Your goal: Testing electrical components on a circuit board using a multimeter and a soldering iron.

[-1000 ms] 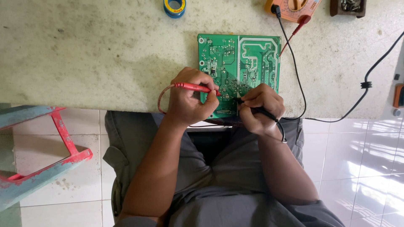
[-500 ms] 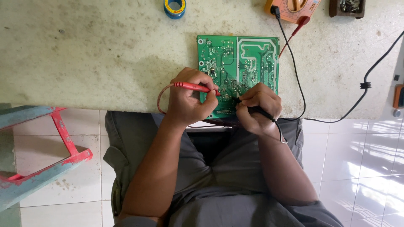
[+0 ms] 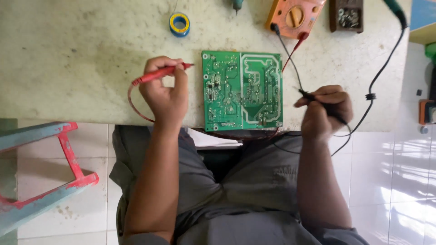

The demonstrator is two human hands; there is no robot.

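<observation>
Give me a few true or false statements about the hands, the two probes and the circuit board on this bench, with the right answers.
1. The left hand holds the red probe. True.
2. The red probe's tip touches the green circuit board. False: it is off the board's left edge, apart from it.
3. The right hand holds the black probe. True.
4. The orange multimeter lies on the board. False: it lies on the bench beyond the board.
5. Both hands rest over the board. False: each is off to one side of it.
</observation>
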